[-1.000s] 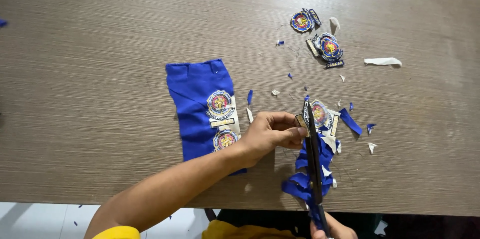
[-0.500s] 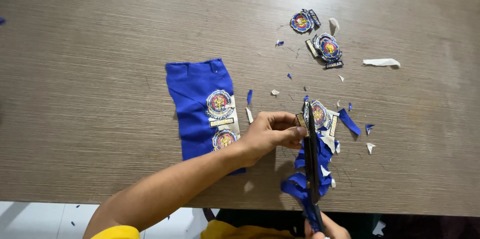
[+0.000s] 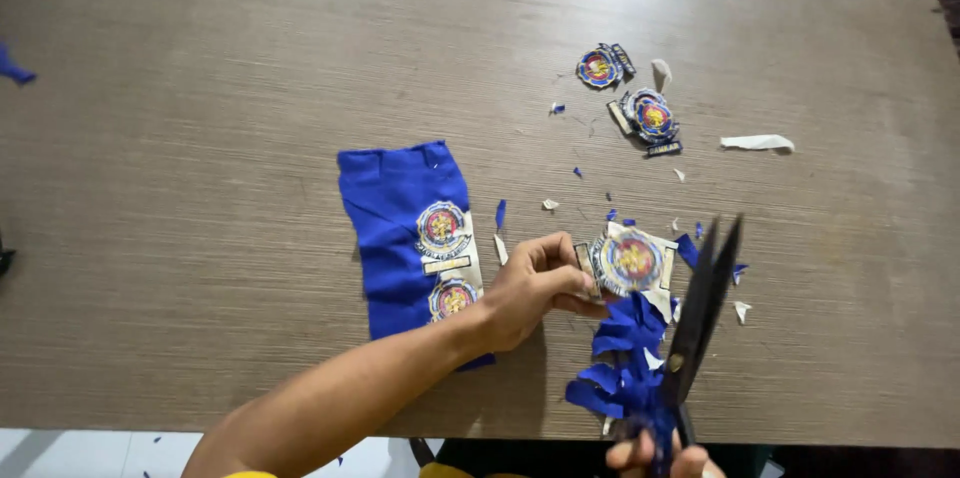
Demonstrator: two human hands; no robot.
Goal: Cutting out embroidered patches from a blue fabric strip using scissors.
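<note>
head view: left hand (image 3: 530,288) pinches badge (image 3: 630,260); right hand (image 3: 655,456) grips scissors (image 3: 700,303); blue scraps (image 3: 620,368) crowd between.

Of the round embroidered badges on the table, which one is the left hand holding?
The round blue-rimmed badge pinched by the left hand, beside the black scissors. Two badges remain on the blue cloth strip; two cut-out badges lie farther off.

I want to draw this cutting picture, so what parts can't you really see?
- Right hand, head view: only the fingers show; the bottom edge cuts off the rest.
- Scissors handles: hidden behind blue fabric scraps and the fingers.
- Badge in the left hand: its design is too small to read.
- Blue cloth: its lower end is covered by the left arm.
</note>
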